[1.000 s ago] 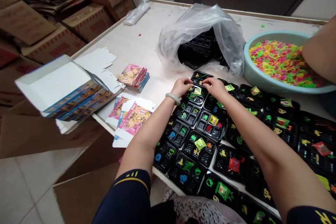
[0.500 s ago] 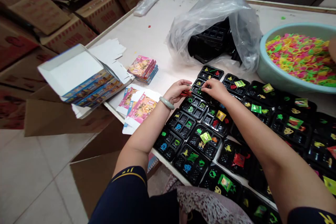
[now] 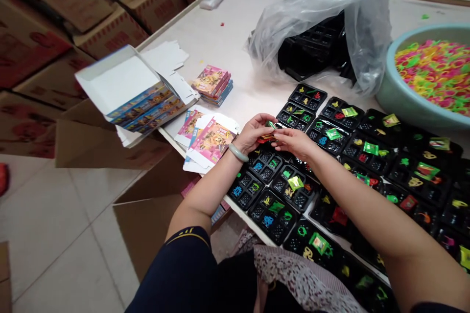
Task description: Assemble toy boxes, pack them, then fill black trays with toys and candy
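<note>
My left hand [image 3: 255, 132] is closed around a few small shiny packets, a green packet [image 3: 270, 125] and red ones [image 3: 265, 138] showing at its fingers. My right hand [image 3: 293, 141] meets it from the right, thumb and fingertips pinched at the edge of these packets. Both hands hover over the left rows of black compartment trays [image 3: 266, 210]. Small coloured plastic pieces lie in the compartments, and several trays also have a wrapped packet, such as the yellow-green packet [image 3: 295, 182]. The trays directly under my hands are partly hidden.
A clear plastic bag [image 3: 319, 0] with stacked black trays stands behind. At right is a pale blue basin [image 3: 394, 83] of colourful rings. Small printed boxes [image 3: 213, 80], flat printed cartons [image 3: 213, 142] and a white-lined display box [image 3: 117, 88] lie left. Cardboard boxes [image 3: 154, 5] stand beyond the table edge.
My right hand has drawn back from a tray to the packets in my left hand. A green packet now shows there. The whole view has shifted slightly.
</note>
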